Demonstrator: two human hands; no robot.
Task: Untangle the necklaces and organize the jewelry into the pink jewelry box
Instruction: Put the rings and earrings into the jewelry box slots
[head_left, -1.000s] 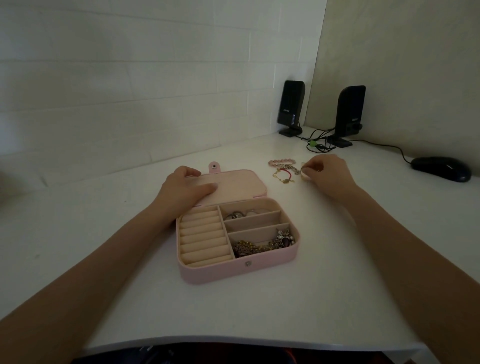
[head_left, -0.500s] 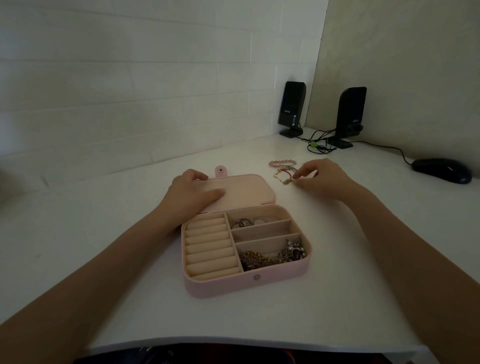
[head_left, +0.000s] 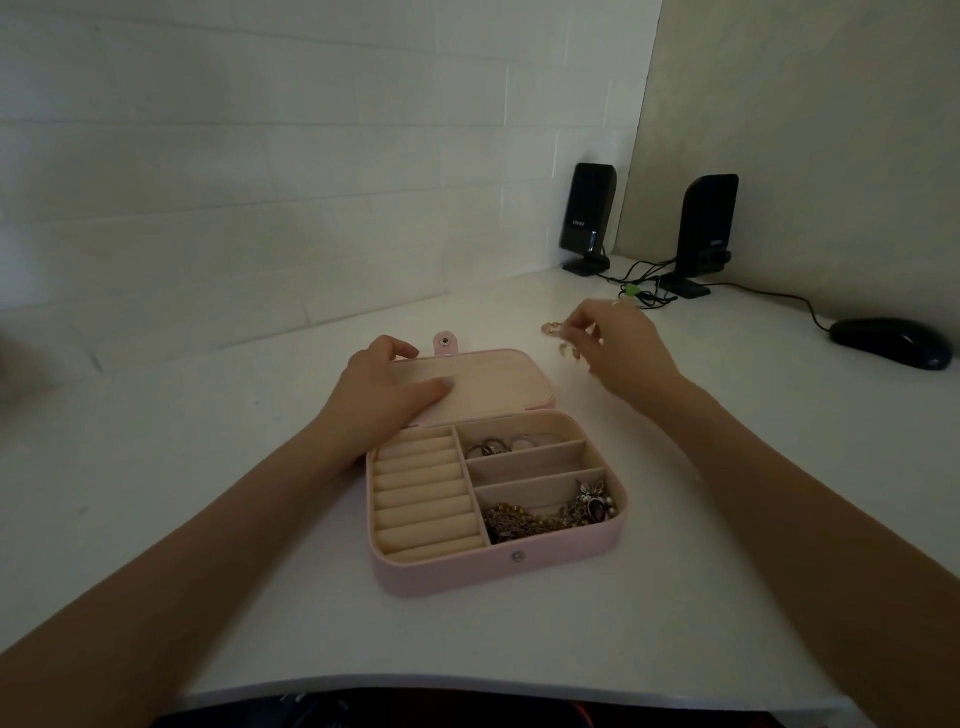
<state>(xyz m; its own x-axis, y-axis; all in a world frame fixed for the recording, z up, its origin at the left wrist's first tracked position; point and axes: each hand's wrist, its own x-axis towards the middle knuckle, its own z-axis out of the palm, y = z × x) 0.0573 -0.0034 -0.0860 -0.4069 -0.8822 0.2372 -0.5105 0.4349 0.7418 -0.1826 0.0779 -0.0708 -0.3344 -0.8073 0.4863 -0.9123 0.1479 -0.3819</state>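
The white desk (head_left: 675, 597) carries the open pink box (head_left: 498, 564) at its centre, lid (head_left: 493, 384) folded flat toward 12 o'clock. The left hand (head_left: 379, 400) lies open, palm down on the lid, steadying it. At 1 o'clock from the box the right hand (head_left: 618, 348) hangs above the desk, fingertips pinched on a small bracelet (head_left: 558, 338) that is blurred. In the box, chains (head_left: 530, 519) fill the compartment at 5 o'clock, rings (head_left: 498, 447) the one at 1 o'clock; the slot between them looks empty. This seems the stowing step: next, carry the bracelet toward 7 o'clock and lower it into that slot.
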